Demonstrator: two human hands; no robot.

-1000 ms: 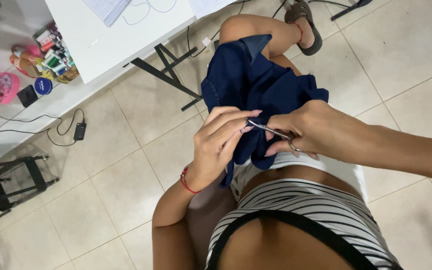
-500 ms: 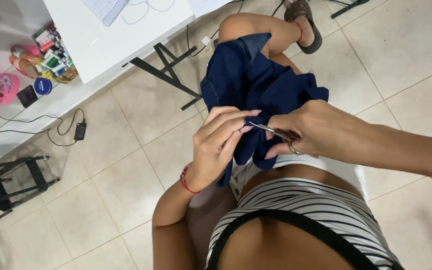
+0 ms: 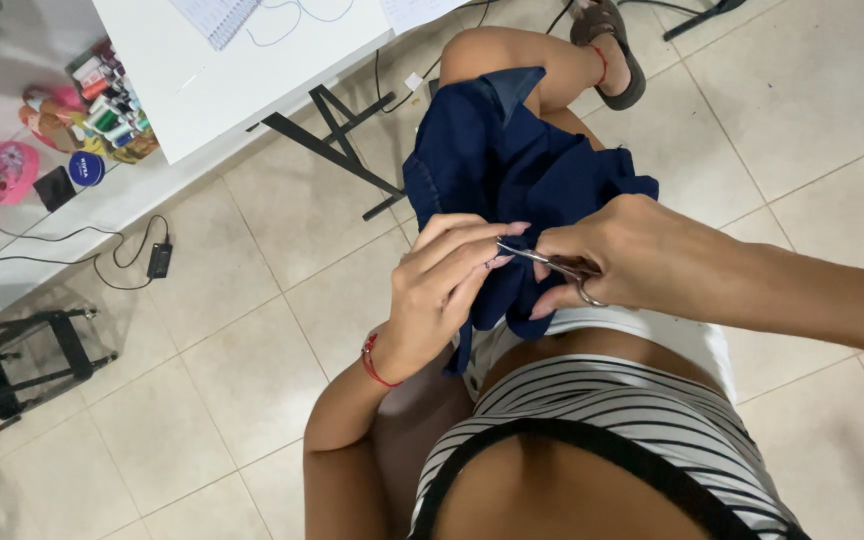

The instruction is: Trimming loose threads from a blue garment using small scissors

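Right hand (image 3: 632,255) gripping small scissors (image 3: 552,268), navy cloth (image 3: 512,160) beneath

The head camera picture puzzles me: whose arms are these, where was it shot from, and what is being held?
There is no machine here. The picture comes from a camera worn on a seated person's head, looking down over their striped top at their own two bare hands. The right hand holds small metal scissors, whose tips point toward the left hand. The left hand, with a red string bracelet on its wrist, pinches a dark blue garment that lies over the person's lap and knee. Below is a tiled floor. At upper left stand a white table on black legs, a box of thread spools and a black charger with its cable.
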